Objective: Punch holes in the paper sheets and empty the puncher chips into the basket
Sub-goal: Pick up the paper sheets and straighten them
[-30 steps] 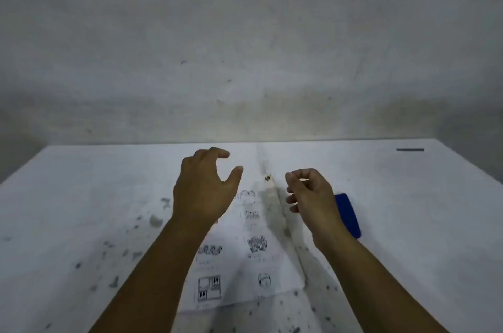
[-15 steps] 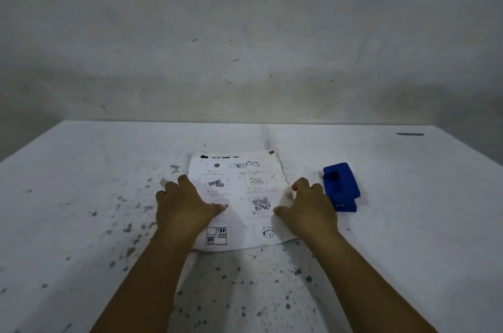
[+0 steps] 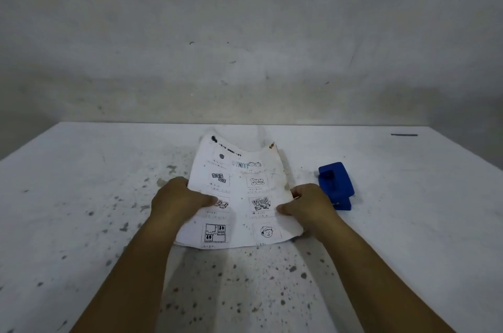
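Note:
Printed paper sheets (image 3: 239, 185) with small black drawings are held at the middle of the white table, their far edge curling up off the surface. My left hand (image 3: 178, 200) grips the left edge with the thumb on top. My right hand (image 3: 309, 204) grips the right edge the same way. A blue hole puncher (image 3: 336, 183) stands on the table just right of my right hand, untouched. No basket is in view.
The white table (image 3: 81, 196) is speckled with dark spots around and in front of the sheets. A grey wall rises behind its far edge. A short dark mark (image 3: 404, 135) lies at the far right corner.
My hands came down from the air onto the sheets, then closed on both side edges. The sheets have lifted and bent upward at the far end.

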